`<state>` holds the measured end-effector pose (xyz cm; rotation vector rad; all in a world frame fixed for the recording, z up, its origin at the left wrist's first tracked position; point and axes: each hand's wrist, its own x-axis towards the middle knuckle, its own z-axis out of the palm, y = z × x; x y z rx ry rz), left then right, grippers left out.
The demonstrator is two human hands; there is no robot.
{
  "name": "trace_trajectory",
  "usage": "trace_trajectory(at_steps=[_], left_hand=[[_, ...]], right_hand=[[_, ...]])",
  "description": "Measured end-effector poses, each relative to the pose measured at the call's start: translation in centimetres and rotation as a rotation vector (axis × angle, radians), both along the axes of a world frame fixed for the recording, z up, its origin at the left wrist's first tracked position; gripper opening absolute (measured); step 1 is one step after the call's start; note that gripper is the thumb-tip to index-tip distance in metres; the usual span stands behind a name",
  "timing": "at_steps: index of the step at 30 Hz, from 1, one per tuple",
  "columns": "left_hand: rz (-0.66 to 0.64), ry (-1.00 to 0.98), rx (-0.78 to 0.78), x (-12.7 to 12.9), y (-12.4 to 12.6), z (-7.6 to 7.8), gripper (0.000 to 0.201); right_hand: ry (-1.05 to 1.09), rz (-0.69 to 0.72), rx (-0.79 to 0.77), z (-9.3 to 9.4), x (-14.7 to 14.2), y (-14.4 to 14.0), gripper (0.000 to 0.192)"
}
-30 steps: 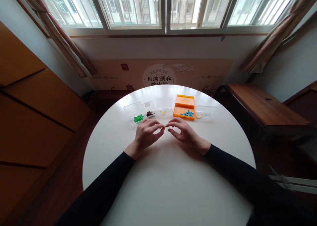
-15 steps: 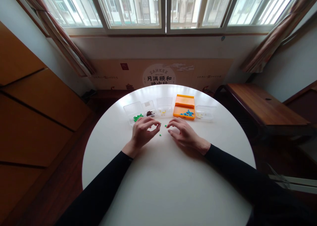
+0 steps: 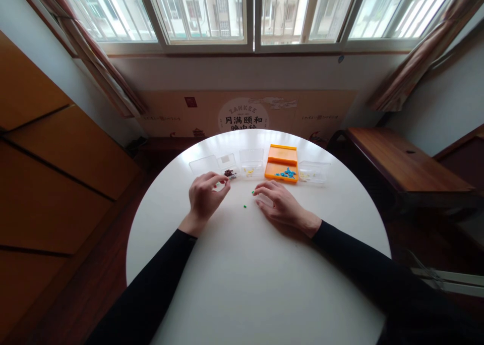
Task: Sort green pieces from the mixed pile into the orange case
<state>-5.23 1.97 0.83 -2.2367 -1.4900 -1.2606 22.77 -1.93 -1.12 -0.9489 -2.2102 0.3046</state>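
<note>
Over the clear box (image 3: 202, 166), left hand (image 3: 204, 196) curled, fingertips pinched; contents cannot be told. Right hand (image 3: 278, 204) rests loosely open on the surface (image 3: 249, 274), two green beads (image 3: 245, 206) just beside it.

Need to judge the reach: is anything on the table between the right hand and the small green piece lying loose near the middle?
Nothing visible. The green piece lies on bare white table just left of the right hand.
</note>
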Motion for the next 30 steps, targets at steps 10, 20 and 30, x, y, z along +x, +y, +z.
trace_trajectory(at_steps=[10, 20, 30], left_hand=[[0.223, -0.014, -0.199, -3.0, 1.4, 0.2, 0.012], [0.239, -0.01, -0.214, -3.5, 1.6, -0.1, 0.013], [0.245, -0.011, -0.242, -3.3, 1.5, 0.5, 0.014]], right_hand=[[-0.071, 0.007, 0.027, -0.5, 0.5, 0.1, 0.024], [-0.072, 0.017, 0.036, -0.5, 0.6, 0.3, 0.023], [-0.084, 0.006, 0.03, -0.6, 0.7, 0.3, 0.027]])
